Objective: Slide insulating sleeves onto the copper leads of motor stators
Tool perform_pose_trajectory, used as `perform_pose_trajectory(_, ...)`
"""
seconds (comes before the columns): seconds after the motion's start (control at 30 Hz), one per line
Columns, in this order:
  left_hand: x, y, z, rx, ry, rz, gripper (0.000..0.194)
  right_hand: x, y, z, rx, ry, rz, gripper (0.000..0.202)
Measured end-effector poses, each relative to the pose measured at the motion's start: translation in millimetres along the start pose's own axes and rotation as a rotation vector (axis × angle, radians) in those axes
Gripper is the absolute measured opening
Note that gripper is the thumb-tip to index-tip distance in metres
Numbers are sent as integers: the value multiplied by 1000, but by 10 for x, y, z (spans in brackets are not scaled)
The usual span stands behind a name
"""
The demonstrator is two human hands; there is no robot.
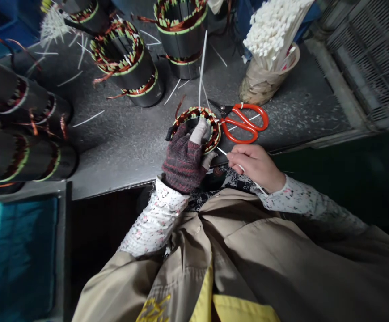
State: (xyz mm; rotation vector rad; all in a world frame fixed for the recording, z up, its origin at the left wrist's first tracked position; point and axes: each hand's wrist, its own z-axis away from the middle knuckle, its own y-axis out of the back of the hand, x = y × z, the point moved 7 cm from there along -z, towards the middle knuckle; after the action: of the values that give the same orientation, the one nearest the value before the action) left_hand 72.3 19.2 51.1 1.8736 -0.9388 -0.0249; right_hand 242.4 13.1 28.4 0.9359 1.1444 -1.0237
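Observation:
At the bench's front edge, my left hand [185,162] wears a dark knitted glove, with wrapping on some fingers. It grips a motor stator [216,134] wound with copper wire, its fingers reaching over the rim and into the bore. Just right of the stator, my bare right hand [257,166] pinches a thin white cable tie [221,151], whose end points at the stator's near rim. Another white tie [202,67] stands up from the stator's far side. Red-handled scissors [262,117] lie against the stator's right side, blades partly behind it.
Several more wound stators stand at the back, including one stator [147,87], and others lie at left [40,150]. A cup [260,85] holds a thick bundle of white ties [271,31]. Loose ties [89,118] litter the grey bench [114,156]. A blue crate [23,259] sits lower left.

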Motion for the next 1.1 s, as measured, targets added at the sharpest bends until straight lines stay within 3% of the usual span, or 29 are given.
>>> perform_pose_trajectory(0.13, -16, -7, 29, 48, -23, -32, 71, 82, -103, -141, -42, -66, -40, 37)
perform_pose_trajectory(0.3, -6, -7, 20, 68, -59, -2, 70, 47, -157, -263, -7, -40, -120, 37)
perform_pose_trajectory(0.57, 22, 9, -5, 99, -106, 51, 74, 21, -39, -42, -7, -55, -81, 33)
perform_pose_trajectory(0.87, 24, 18, -7, 114, -104, -22, 69, 30, -137, -103, 0, -39, -147, 34)
perform_pose_trajectory(1.1, -4, -13, -8, 56, -69, 6, 72, 91, -115, -68, 3, -63, -174, 37)
